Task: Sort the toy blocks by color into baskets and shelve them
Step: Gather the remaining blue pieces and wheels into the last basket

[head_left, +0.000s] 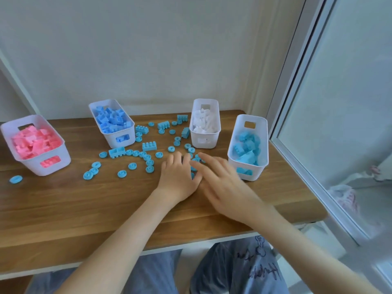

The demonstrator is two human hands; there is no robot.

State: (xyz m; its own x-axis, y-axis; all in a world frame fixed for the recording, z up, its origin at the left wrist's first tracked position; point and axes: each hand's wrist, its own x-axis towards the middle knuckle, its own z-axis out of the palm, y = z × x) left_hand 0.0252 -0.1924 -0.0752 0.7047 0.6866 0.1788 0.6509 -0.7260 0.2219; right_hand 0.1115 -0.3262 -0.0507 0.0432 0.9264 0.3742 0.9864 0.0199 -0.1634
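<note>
Four baskets, each holding blocks, stood in a row on a table [63,209]: far-left basket [36,168], left-centre basket [132,132], right-centre basket [214,143], far-right basket [257,172]. Loose blocks [149,146] lay scattered between them. The left hand [178,179] and right hand [224,185] met beside the far-right basket.

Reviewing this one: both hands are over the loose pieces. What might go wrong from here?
1. The loose turquoise pieces are close in shade to the darker blue basket contents, so some may land there instead of the turquoise basket.
2. The right hand is blurred beside that basket and might knock it.
3. The lone ring far left could be missed.
</note>
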